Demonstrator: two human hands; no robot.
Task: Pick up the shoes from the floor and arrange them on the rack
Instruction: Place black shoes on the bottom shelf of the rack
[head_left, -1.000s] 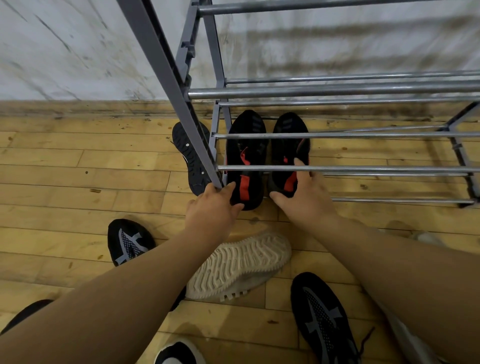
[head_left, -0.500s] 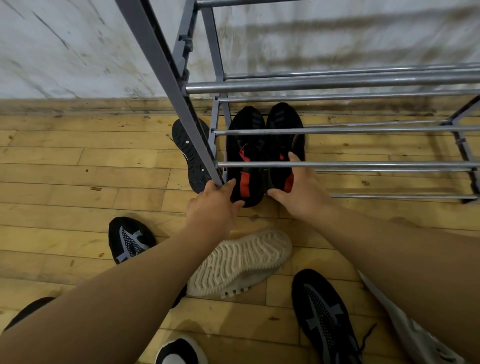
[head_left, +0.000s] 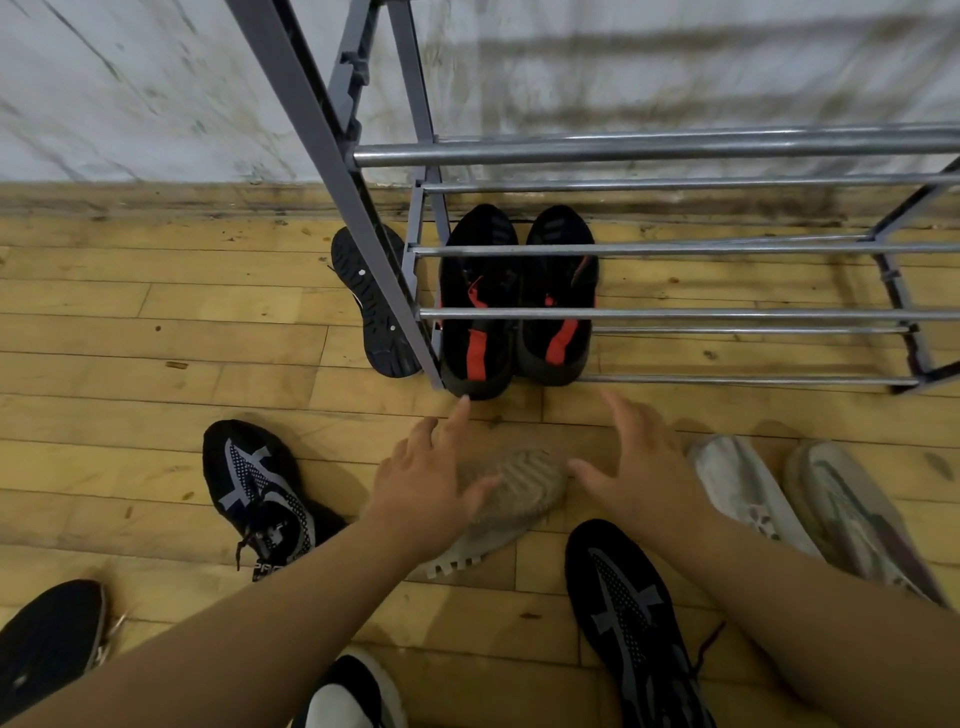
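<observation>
A pair of black shoes with red stripes (head_left: 514, 301) stands side by side on the lowest tier of the grey metal rack (head_left: 675, 314), at its left end. My left hand (head_left: 431, 483) and my right hand (head_left: 639, 467) hover open over the floor in front of the pair, holding nothing. Between and under them lies an overturned white shoe (head_left: 514, 499), sole up. Two black shoes with grey crosses lie on the floor, one at the left (head_left: 254, 493) and one under my right forearm (head_left: 634, 618).
A black shoe (head_left: 374, 301) lies sole-up just left of the rack's leg. Two pale worn shoes (head_left: 810, 509) lie at the right. More black shoes sit at the bottom left (head_left: 47, 644) and bottom centre (head_left: 353, 691). A stained white wall backs the rack.
Both hands let go of the black-and-red shoes and drew back toward me, fingers spread. The pair stays on the lowest tier. The camera tilted down, bringing the pale shoes into view.
</observation>
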